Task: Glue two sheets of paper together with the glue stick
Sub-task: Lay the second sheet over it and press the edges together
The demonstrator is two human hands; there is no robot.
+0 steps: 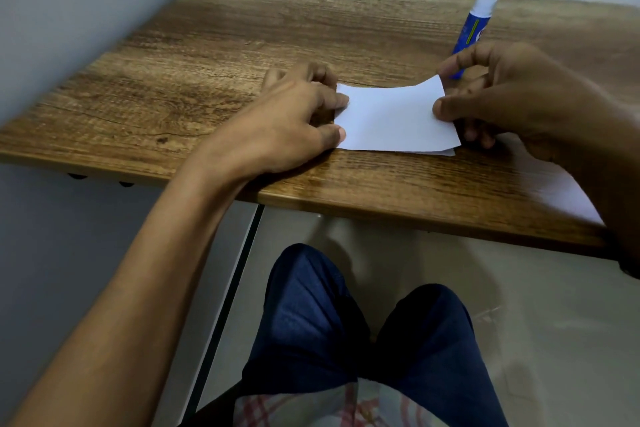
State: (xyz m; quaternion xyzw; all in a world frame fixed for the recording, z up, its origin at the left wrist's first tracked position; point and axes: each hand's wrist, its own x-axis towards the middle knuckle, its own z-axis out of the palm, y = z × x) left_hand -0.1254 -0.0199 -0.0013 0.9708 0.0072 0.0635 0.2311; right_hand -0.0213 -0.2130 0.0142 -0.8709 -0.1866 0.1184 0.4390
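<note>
My right hand [512,97] partly hides the glue stick [476,24] lying on the wooden surface [207,45]. It pinches the top paper's [394,114] right edge. My left hand [291,121] pinches its left edge; a second sheet [446,151] peeks out underneath.

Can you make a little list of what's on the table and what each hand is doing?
table: wooden table
top paper: white sheet, far right corner lifted
bottom paper: second sheet, only an edge peeks out underneath
glue stick: blue glue stick standing behind the right hand, nobody touching it
left hand: left hand holds the papers' left edge
right hand: right hand pinches the top sheet's right edge
</note>
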